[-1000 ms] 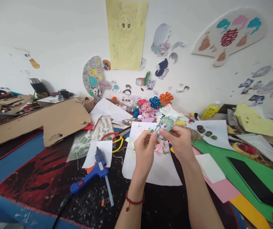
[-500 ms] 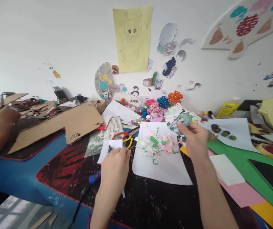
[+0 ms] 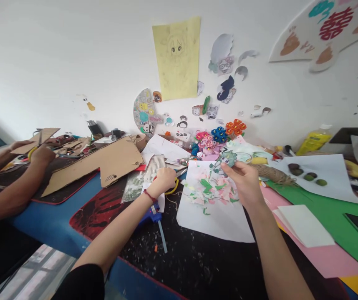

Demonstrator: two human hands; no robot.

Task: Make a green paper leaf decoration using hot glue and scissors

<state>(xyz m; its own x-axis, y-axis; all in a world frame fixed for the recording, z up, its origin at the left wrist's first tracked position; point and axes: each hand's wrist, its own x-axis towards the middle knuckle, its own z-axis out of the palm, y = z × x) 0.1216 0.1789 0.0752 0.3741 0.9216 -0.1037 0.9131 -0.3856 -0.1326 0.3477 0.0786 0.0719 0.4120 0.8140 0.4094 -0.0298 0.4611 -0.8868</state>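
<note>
My right hand holds a small green-haired paper cut-out figure between thumb and fingers. Below it lies a white sheet covered with pink and green paper scraps. My left hand is closed at the yellow-and-orange scissors, left of the sheet; what its fingers grip is hidden. A blue glue gun with a clear glue stick lies beneath my left wrist, partly over a small white paper.
At the left, another person's hands hold scissors and cardboard. A large cardboard piece lies between us. Yarn flowers stand at the back. Coloured paper, twine and a yellow bottle are at the right.
My left hand has moved forward from the glue gun to the scissors. My right hand has shifted slightly left with the cut-out. The view has turned, showing more of the other person.
</note>
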